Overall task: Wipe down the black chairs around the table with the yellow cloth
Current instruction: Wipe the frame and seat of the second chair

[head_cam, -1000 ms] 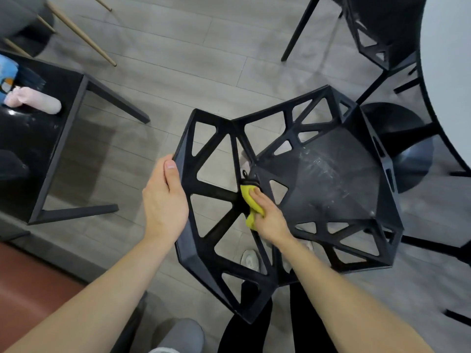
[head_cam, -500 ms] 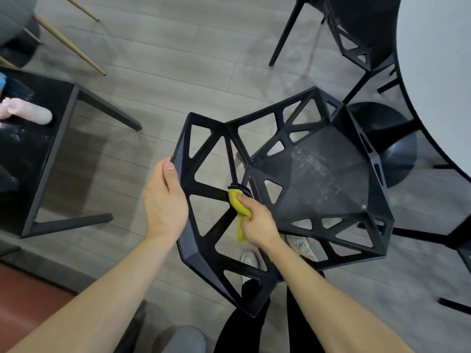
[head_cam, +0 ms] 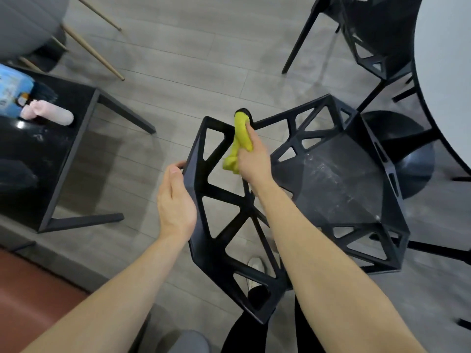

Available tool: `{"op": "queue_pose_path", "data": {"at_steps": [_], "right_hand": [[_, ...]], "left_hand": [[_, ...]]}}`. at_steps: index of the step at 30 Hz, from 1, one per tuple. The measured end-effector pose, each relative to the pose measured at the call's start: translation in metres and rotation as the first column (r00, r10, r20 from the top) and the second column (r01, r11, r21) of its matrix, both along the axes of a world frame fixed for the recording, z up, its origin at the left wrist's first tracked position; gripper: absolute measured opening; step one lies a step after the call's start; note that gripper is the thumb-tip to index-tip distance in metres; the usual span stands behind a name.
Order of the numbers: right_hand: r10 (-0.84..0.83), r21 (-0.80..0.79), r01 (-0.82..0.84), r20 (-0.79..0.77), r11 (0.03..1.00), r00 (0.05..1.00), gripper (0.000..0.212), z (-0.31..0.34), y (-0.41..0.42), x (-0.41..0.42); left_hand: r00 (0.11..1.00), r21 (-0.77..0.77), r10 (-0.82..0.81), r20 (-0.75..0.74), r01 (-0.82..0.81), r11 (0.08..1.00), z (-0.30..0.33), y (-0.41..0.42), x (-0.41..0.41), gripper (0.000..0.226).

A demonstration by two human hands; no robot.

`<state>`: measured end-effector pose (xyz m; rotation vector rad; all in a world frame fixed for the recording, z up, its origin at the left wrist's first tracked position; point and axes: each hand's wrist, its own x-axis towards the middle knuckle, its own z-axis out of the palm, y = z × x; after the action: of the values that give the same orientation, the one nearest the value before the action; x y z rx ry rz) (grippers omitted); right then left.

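Yellow cloth [head_cam: 238, 143] bunched in right hand [head_cam: 252, 159]; apparently touching chair [head_cam: 331, 189] rim.

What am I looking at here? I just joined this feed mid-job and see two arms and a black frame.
There is no machine: one wide-angle camera sits on a person's head and looks down, so the two bare arms are theirs. The black frame is a black chair with a cut-out lattice back, seen from above; its seat shows pale streaks. The left hand grips the side edge of the backrest. The right hand holds a bunched yellow cloth against the top rail of the backrest. A second black chair stands by the white round table at right. At left, a black side table carries a pink roll and a blue packet.
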<state>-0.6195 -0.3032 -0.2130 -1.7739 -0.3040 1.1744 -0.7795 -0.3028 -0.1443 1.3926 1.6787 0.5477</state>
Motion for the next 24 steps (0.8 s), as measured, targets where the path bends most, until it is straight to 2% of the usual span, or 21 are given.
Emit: {"op": "queue_pose_path", "data": {"at_steps": [2,4,6,7,9,11,12,14,17,19,22,24], "right_hand": [[0.09,0.037,-0.091,0.047,0.995,0.995,0.073,0.014,-0.006,-0.037],[0.185,0.149,-0.205,0.138,0.967,0.973,0.071,0.039,-0.044,-0.06],[0.3,0.222,-0.332,0.164,0.917,0.94,0.072,0.052,-0.081,-0.056],[0.319,0.228,-0.344,0.139,0.911,0.937,0.072,0.055,-0.087,-0.044],[0.212,0.194,-0.217,0.047,0.957,0.976,0.071,0.046,-0.072,-0.014],[0.105,0.189,-0.114,0.056,0.975,0.993,0.074,0.044,-0.036,0.0],[0.129,0.234,-0.149,0.1,0.961,0.987,0.076,0.047,-0.023,-0.003],[0.285,0.278,-0.341,0.222,0.898,0.932,0.079,0.055,-0.025,-0.025],[0.45,0.279,-0.549,0.347,0.788,0.823,0.079,0.051,-0.101,-0.062],[0.444,0.271,-0.511,0.272,0.816,0.854,0.076,0.035,-0.132,-0.057],[0.335,0.222,-0.357,0.13,0.907,0.933,0.072,0.022,-0.107,-0.036],[0.369,0.328,-0.41,0.181,0.851,0.912,0.076,0.03,-0.093,-0.039]], "left_hand": [[1.0,0.016,0.021,0.016,-0.021,1.0,0.002,-0.001,-0.001,0.039],[0.998,0.02,0.058,0.036,-0.059,0.998,0.001,-0.001,-0.001,0.04],[0.994,0.004,0.1,0.038,-0.1,0.995,-0.001,0.001,-0.001,0.04],[0.993,-0.014,0.114,0.033,-0.113,0.993,-0.001,0.001,0.0,0.04],[0.99,-0.05,0.139,0.027,-0.137,0.989,0.004,0.0,0.004,0.04],[0.986,-0.068,0.162,0.027,-0.16,0.985,0.008,-0.001,0.006,0.041],[0.985,-0.068,0.168,0.027,-0.166,0.984,0.009,-0.001,0.007,0.041],[0.982,-0.053,0.187,0.025,-0.185,0.981,0.009,-0.001,0.007,0.041],[0.977,-0.035,0.211,0.026,-0.21,0.977,0.006,0.001,0.005,0.041],[0.981,-0.047,0.195,0.01,-0.194,0.98,0.007,0.0,0.005,0.04],[0.989,-0.055,0.141,-0.039,-0.143,0.988,0.014,-0.002,0.01,0.042],[0.989,-0.048,0.118,-0.087,-0.123,0.991,0.013,0.0,0.01,0.042]]}}
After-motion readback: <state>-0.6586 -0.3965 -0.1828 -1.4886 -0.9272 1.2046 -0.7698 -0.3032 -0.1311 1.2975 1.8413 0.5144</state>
